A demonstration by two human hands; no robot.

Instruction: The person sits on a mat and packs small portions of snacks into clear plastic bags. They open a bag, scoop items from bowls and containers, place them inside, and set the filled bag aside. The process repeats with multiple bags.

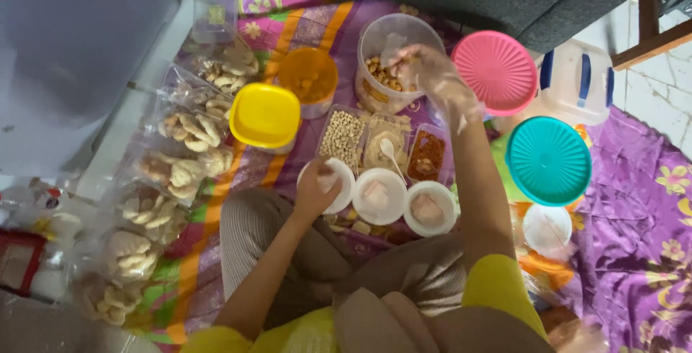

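Nearest the camera, the person sits cross-legged on a patterned purple cloth (634,252) spread on the floor. Three small white cups stand in a row just beyond the knees. The left hand (316,188) rests on the leftmost cup (339,180), fingers curled over its rim; whether it grips the cup cannot be told. The middle cup (378,196) and right cup (429,209) each hold a pale pink filling.

Behind the cups sits a clear three-compartment tray (382,144) with a white spoon (390,152) in the centre compartment.

Farther out, the right hand (422,64), in a thin clear glove, is loosely closed at the mouth of a clear round jar (375,43) of nuts.

Bagged crackers (184,133) line the left side; a pink lid (497,72) and teal lid (549,160) lie to the right.
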